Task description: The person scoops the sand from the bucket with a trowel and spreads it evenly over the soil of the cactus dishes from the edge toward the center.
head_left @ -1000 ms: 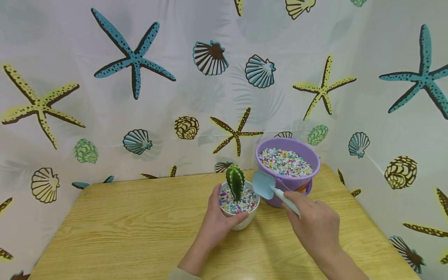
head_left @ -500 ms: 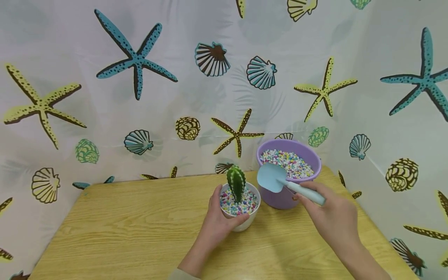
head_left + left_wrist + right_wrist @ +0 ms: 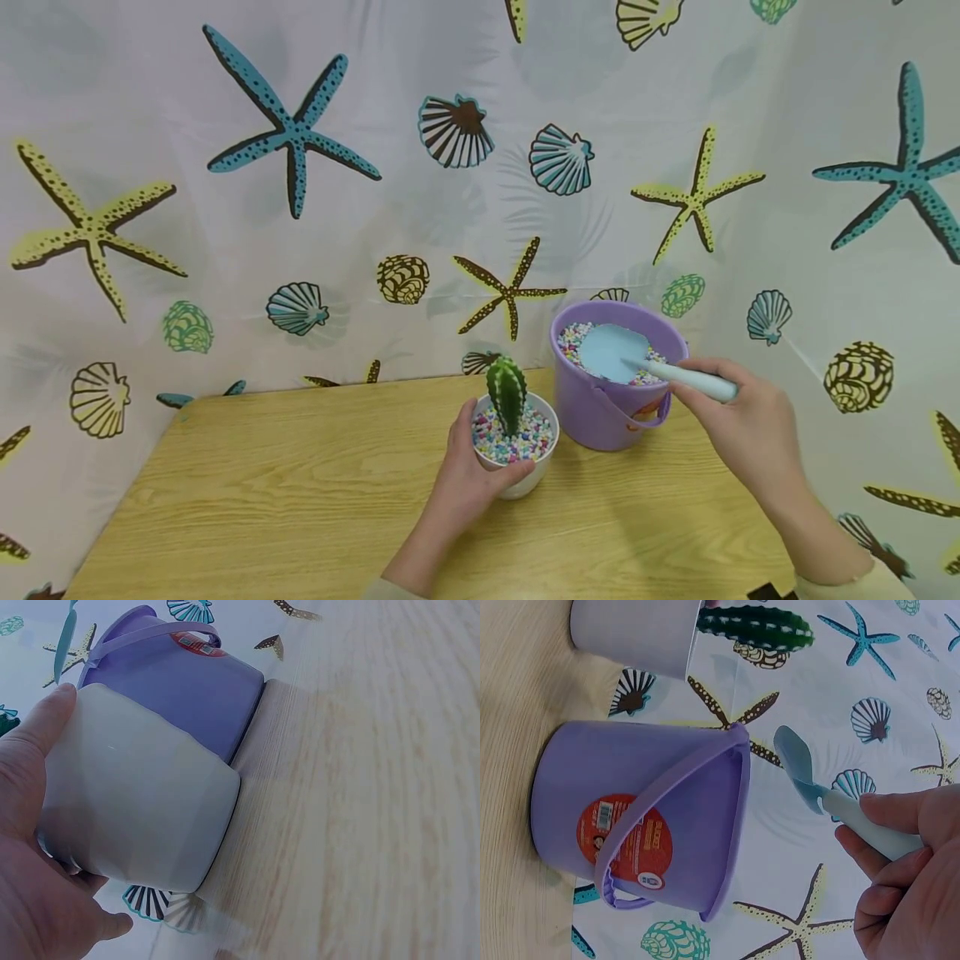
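My left hand [image 3: 472,483] holds a white pot [image 3: 142,795] standing on the table, thumb on its near side and fingers round its left. A small green cactus [image 3: 507,395] stands upright in the pot among multicoloured beads [image 3: 487,429]. With my right hand [image 3: 750,417] I grip the handle of a light blue toy shovel [image 3: 615,353]. Its blade is over the mouth of a purple bucket [image 3: 600,417] of similar beads. In the right wrist view the shovel [image 3: 795,761] is apart from the bucket's rim, and thumb and fingers close round its pale handle.
The bucket stands just right of and behind the pot on a wooden table [image 3: 300,483]; its handle [image 3: 656,795] hangs down the front. A white curtain [image 3: 337,217] with starfish and shells runs behind the table and along the right side.
My right hand has carried the shovel rightward and up, from beside the pot's rim to over the bucket's beads. My left hand stays on the pot.
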`<state>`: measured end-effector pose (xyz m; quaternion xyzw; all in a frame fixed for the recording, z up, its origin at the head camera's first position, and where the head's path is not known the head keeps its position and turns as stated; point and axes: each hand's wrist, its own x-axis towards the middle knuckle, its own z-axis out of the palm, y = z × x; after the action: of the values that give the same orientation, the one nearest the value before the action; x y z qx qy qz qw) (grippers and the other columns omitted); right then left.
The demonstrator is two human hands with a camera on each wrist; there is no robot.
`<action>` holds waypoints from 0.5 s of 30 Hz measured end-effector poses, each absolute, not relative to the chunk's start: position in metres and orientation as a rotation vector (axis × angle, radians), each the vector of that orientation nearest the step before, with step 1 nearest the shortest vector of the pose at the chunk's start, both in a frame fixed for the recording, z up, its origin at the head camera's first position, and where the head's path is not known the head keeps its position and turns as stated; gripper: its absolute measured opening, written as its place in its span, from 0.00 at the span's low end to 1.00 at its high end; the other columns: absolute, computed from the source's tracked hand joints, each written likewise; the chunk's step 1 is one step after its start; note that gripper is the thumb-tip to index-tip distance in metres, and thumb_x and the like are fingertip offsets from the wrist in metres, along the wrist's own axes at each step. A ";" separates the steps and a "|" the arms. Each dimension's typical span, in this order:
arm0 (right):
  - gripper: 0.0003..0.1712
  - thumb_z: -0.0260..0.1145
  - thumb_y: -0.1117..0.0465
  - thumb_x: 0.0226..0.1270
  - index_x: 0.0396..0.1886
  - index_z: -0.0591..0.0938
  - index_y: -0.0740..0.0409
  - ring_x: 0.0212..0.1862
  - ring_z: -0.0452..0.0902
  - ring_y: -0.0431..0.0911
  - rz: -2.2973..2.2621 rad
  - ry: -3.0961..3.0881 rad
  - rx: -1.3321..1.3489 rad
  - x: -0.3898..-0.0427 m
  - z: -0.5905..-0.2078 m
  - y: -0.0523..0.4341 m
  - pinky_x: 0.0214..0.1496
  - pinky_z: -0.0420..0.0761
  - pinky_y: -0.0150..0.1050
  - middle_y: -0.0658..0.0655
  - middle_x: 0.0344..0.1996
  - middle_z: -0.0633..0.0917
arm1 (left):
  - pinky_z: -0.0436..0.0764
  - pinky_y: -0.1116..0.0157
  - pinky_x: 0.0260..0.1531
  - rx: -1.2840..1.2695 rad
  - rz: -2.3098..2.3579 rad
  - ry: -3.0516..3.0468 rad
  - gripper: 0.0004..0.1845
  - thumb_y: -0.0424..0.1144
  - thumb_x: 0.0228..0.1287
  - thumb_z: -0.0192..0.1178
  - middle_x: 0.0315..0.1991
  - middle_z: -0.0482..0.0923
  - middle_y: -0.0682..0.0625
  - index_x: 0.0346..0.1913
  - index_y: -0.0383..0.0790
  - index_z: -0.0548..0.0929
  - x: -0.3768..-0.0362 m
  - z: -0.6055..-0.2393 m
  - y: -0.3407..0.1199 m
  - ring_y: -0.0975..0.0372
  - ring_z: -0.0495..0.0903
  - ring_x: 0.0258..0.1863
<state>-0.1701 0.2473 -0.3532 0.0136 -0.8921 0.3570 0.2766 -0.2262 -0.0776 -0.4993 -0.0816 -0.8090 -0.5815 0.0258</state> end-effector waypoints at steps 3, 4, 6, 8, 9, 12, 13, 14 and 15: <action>0.19 0.80 0.49 0.74 0.57 0.93 0.53 0.19 0.66 0.43 0.977 -2.417 0.005 -0.175 -0.350 0.254 0.20 0.68 0.38 0.57 0.36 0.90 | 0.64 0.37 0.79 -0.253 -1.798 -2.502 0.69 0.55 0.56 0.87 0.83 0.58 0.35 0.90 0.44 0.50 -0.226 -0.499 -0.078 0.40 0.64 0.80; 0.20 0.80 0.48 0.74 0.58 0.92 0.53 0.20 0.67 0.43 0.975 -2.425 -0.001 -0.177 -0.349 0.256 0.21 0.69 0.38 0.57 0.37 0.90 | 0.64 0.37 0.79 -0.253 -1.799 -2.502 0.69 0.55 0.56 0.87 0.83 0.58 0.35 0.90 0.44 0.50 -0.227 -0.500 -0.077 0.40 0.64 0.80; 0.22 0.78 0.47 0.76 0.60 0.92 0.54 0.20 0.67 0.44 0.985 -2.445 -0.011 -0.181 -0.349 0.261 0.20 0.69 0.38 0.58 0.38 0.90 | 0.64 0.37 0.79 -0.253 -1.801 -2.503 0.69 0.56 0.56 0.87 0.83 0.58 0.35 0.90 0.45 0.50 -0.227 -0.500 -0.077 0.40 0.64 0.80; 0.23 0.77 0.46 0.77 0.61 0.91 0.54 0.19 0.68 0.44 0.985 -2.469 -0.017 -0.185 -0.349 0.265 0.20 0.69 0.38 0.59 0.39 0.90 | 0.64 0.37 0.79 -0.251 -1.802 -2.505 0.69 0.56 0.56 0.87 0.83 0.58 0.36 0.90 0.45 0.50 -0.227 -0.499 -0.077 0.40 0.64 0.80; 0.23 0.77 0.45 0.77 0.61 0.91 0.55 0.19 0.67 0.44 0.984 -2.480 -0.017 -0.187 -0.349 0.267 0.20 0.69 0.39 0.59 0.40 0.90 | 0.64 0.37 0.79 -0.248 -1.803 -2.507 0.69 0.56 0.56 0.87 0.83 0.58 0.36 0.90 0.46 0.50 -0.227 -0.499 -0.077 0.40 0.64 0.80; 0.24 0.75 0.45 0.78 0.62 0.90 0.56 0.19 0.67 0.45 0.970 -2.517 -0.013 -0.192 -0.348 0.273 0.19 0.68 0.39 0.62 0.44 0.91 | 0.65 0.37 0.79 -0.241 -1.807 -2.512 0.69 0.57 0.55 0.87 0.82 0.59 0.37 0.90 0.47 0.50 -0.227 -0.498 -0.077 0.40 0.64 0.80; 0.25 0.75 0.44 0.79 0.62 0.90 0.57 0.20 0.68 0.45 0.961 -2.530 -0.014 -0.194 -0.348 0.275 0.20 0.69 0.39 0.63 0.46 0.91 | 0.65 0.37 0.78 -0.240 -1.809 -2.513 0.69 0.57 0.55 0.87 0.82 0.59 0.37 0.90 0.47 0.51 -0.226 -0.498 -0.078 0.41 0.64 0.80; 0.26 0.75 0.44 0.79 0.62 0.90 0.58 0.21 0.68 0.45 0.955 -2.543 -0.015 -0.196 -0.347 0.277 0.20 0.69 0.39 0.64 0.49 0.91 | 0.65 0.37 0.78 -0.239 -1.810 -2.512 0.69 0.56 0.55 0.87 0.82 0.59 0.37 0.90 0.47 0.51 -0.226 -0.498 -0.078 0.40 0.64 0.80; 0.26 0.75 0.43 0.79 0.62 0.90 0.58 0.22 0.69 0.46 0.948 -2.559 -0.019 -0.198 -0.347 0.279 0.21 0.69 0.39 0.65 0.51 0.91 | 0.65 0.37 0.78 -0.238 -1.810 -2.513 0.69 0.56 0.55 0.87 0.82 0.59 0.37 0.90 0.47 0.51 -0.226 -0.497 -0.078 0.40 0.64 0.80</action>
<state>-0.1980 0.2794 -0.3468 -0.0066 -0.9178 0.3400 0.2050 -0.2262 -0.0775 -0.4972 -0.0767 -0.8089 -0.5826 0.0177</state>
